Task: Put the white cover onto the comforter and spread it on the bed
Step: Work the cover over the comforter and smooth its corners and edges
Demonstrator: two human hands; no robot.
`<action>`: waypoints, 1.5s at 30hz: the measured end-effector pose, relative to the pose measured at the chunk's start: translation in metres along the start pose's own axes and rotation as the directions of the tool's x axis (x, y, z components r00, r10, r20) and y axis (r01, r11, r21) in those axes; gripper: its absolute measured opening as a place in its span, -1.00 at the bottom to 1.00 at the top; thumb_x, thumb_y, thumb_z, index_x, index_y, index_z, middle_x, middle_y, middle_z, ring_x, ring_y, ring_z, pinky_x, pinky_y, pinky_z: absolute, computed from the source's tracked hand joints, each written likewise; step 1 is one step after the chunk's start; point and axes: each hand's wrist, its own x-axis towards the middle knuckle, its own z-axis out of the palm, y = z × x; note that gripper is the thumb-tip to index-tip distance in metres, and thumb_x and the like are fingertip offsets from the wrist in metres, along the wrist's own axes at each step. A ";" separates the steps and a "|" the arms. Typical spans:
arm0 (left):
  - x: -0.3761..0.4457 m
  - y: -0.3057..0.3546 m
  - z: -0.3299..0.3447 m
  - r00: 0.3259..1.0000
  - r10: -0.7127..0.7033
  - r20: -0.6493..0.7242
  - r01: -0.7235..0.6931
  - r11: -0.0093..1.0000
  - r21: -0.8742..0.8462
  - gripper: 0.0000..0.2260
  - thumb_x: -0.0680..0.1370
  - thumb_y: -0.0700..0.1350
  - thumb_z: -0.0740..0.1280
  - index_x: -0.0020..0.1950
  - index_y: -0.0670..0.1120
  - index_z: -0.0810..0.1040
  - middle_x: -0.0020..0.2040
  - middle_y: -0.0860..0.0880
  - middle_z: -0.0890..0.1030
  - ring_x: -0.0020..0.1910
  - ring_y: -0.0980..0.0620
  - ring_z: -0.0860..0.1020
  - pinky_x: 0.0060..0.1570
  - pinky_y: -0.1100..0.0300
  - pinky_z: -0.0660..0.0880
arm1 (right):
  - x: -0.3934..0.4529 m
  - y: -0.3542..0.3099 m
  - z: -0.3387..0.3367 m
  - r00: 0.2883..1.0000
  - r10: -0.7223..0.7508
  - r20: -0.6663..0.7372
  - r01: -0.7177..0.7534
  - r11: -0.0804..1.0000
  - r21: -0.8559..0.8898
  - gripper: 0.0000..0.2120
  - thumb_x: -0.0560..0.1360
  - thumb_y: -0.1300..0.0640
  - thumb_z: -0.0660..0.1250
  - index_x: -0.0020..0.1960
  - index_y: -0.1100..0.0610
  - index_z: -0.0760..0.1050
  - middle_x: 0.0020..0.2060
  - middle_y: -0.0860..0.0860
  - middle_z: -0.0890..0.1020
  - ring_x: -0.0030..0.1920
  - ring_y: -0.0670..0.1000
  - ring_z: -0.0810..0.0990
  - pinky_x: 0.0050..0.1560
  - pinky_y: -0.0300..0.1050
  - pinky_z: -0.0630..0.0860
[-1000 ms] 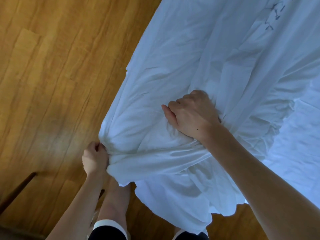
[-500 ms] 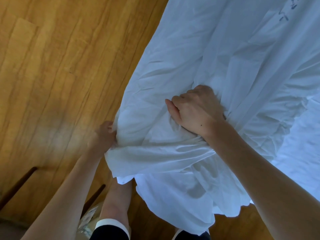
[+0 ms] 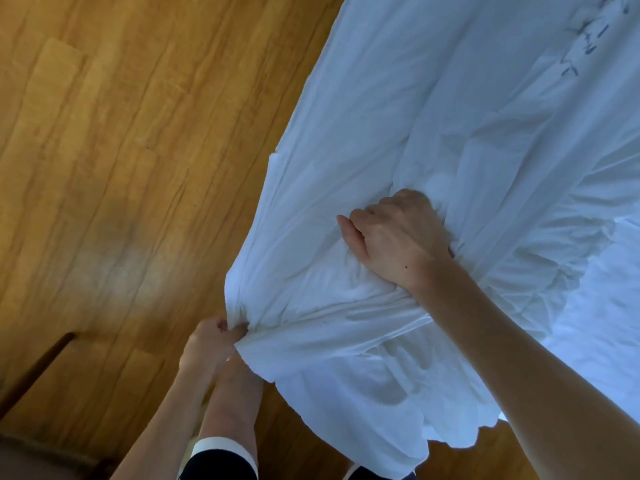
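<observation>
Dark blue-grey marks, like hand-drawn strokes or characters, sit on the white crumpled cotton cover [image 3: 433, 140] near the upper right corner of the view; they are too small and skewed to read. The cover fills the right half of the picture, running from the top right down toward the person, its lower edge hanging in loose folds above the honey-coloured wooden plank floor [image 3: 121, 150]. Whether the comforter lies inside it cannot be told; only white cloth shows. The right hand [image 3: 398, 237] comes in from the lower right on a bare, outstretched forearm and sits knuckles-up on top of the cloth, fingers curled tight into a fist round a bunch of fabric, the thumb laid along the side of the index finger and wrinkles radiating out from the grip. The left hand [image 3: 213, 337] is lower and further left, at the cover's left edge, its forearm rising from the bottom of the frame; its fingers and thumb are clenched on a gathered corner of the cloth, and a taut ridge of fabric runs between the two hands. Below the left hand a bare leg [image 3: 232, 410] shows, with the white-trimmed hem of dark shorts [image 3: 221, 459] at the bottom edge. A dark, thin wooden bar [image 3: 34, 372] slants across the floor at lower left.
</observation>
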 end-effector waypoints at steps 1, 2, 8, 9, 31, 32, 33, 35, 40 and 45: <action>0.006 0.005 0.005 1.000 0.002 -0.016 -0.001 1.000 0.030 -0.68 0.52 0.07 0.35 -0.27 -0.17 0.52 -0.46 -0.05 0.52 -0.46 -0.02 0.48 -0.40 0.18 0.38 | -0.001 -0.001 0.001 1.000 -0.003 0.007 0.003 1.000 -0.006 -0.54 0.56 0.04 0.16 -0.50 0.11 0.38 -0.64 0.02 0.41 -0.60 0.11 0.39 -0.35 -0.13 0.33; 0.011 0.011 0.010 1.000 0.003 -0.025 -0.002 0.999 0.039 -0.65 0.53 0.04 0.33 -0.35 -0.16 0.48 -0.52 -0.04 0.47 -0.51 0.00 0.44 -0.43 0.21 0.34 | 0.000 -0.002 0.001 1.000 -0.006 0.014 0.006 1.000 -0.011 -0.54 0.56 0.04 0.15 -0.50 0.11 0.38 -0.64 0.02 0.41 -0.60 0.10 0.39 -0.35 -0.13 0.34; 0.040 0.043 0.020 0.997 -0.042 -0.069 0.039 0.998 -0.039 -0.71 0.51 -0.36 0.19 -0.39 -0.12 0.34 -0.46 -0.06 0.39 -0.49 0.01 0.37 -0.39 0.16 0.34 | -0.001 -0.004 0.005 0.999 -0.013 0.030 0.013 1.000 -0.021 -0.53 0.58 0.04 0.13 -0.50 0.09 0.35 -0.65 0.01 0.38 -0.61 0.10 0.35 -0.35 -0.13 0.29; 0.043 0.039 0.020 0.994 -0.014 -0.112 0.008 0.999 -0.053 -0.73 0.54 -0.32 0.19 -0.35 -0.12 0.37 -0.42 -0.07 0.43 -0.45 -0.02 0.42 -0.40 0.16 0.36 | -0.002 -0.004 0.005 1.000 -0.013 0.019 0.013 1.000 -0.017 -0.53 0.57 0.04 0.14 -0.50 0.09 0.35 -0.65 0.01 0.38 -0.61 0.10 0.35 -0.35 -0.13 0.28; 0.040 0.081 -0.042 0.957 0.269 -0.108 -0.287 0.936 -0.205 -0.76 0.60 0.03 0.23 -0.09 -0.08 0.60 -0.10 -0.06 0.63 -0.11 -0.07 0.57 -0.08 0.05 0.44 | -0.003 0.002 0.015 0.996 -0.007 -0.084 0.009 1.000 0.027 -0.58 0.54 0.09 0.23 -0.49 0.11 0.35 -0.63 0.04 0.39 -0.58 0.12 0.37 -0.37 -0.13 0.29; 0.043 0.078 -0.043 0.956 0.280 -0.088 -0.283 0.959 -0.023 -0.84 0.59 -0.01 0.26 -0.05 -0.06 0.57 -0.06 -0.08 0.61 -0.06 -0.12 0.56 -0.05 0.03 0.45 | -0.003 0.002 0.015 0.996 -0.004 -0.086 0.007 1.000 0.031 -0.58 0.54 0.09 0.23 -0.49 0.11 0.35 -0.63 0.04 0.39 -0.58 0.12 0.37 -0.37 -0.13 0.29; 0.046 0.074 -0.040 0.964 0.259 -0.056 -0.248 0.956 0.156 -0.90 0.59 -0.06 0.26 -0.05 -0.05 0.53 -0.04 -0.09 0.59 -0.04 -0.15 0.55 -0.03 0.00 0.48 | -0.002 0.003 0.015 0.996 -0.002 -0.090 0.005 0.999 0.034 -0.58 0.54 0.09 0.22 -0.49 0.11 0.35 -0.63 0.04 0.38 -0.58 0.12 0.37 -0.37 -0.13 0.29; 0.053 0.060 -0.028 0.979 0.203 -0.014 -0.186 0.921 0.343 -0.92 0.60 -0.16 0.22 -0.07 -0.07 0.47 0.00 -0.16 0.58 -0.04 -0.20 0.54 -0.03 -0.02 0.47 | -0.003 0.003 0.014 0.996 -0.004 -0.089 0.008 0.999 0.044 -0.58 0.54 0.09 0.21 -0.49 0.11 0.35 -0.63 0.04 0.38 -0.59 0.11 0.37 -0.37 -0.13 0.29; 0.032 0.045 0.030 0.995 0.064 -0.083 -0.023 0.908 0.419 -0.86 0.62 -0.31 0.12 -0.01 -0.22 0.46 -0.20 -0.09 0.47 -0.05 -0.13 0.54 -0.12 0.14 0.40 | -0.002 0.000 0.015 0.995 -0.012 -0.098 0.015 1.000 0.027 -0.58 0.54 0.08 0.21 -0.49 0.10 0.35 -0.63 0.04 0.38 -0.59 0.11 0.37 -0.37 -0.13 0.29; 0.042 0.049 0.015 0.996 -0.090 -0.003 0.088 0.984 -0.155 -0.79 0.62 -0.34 0.15 -0.17 -0.12 0.40 -0.24 -0.11 0.42 -0.31 -0.01 0.39 -0.23 0.16 0.46 | -0.005 0.001 0.013 0.991 -0.009 -0.132 0.014 0.999 0.039 -0.56 0.56 0.07 0.21 -0.49 0.09 0.33 -0.64 0.03 0.35 -0.59 0.10 0.35 -0.38 -0.14 0.26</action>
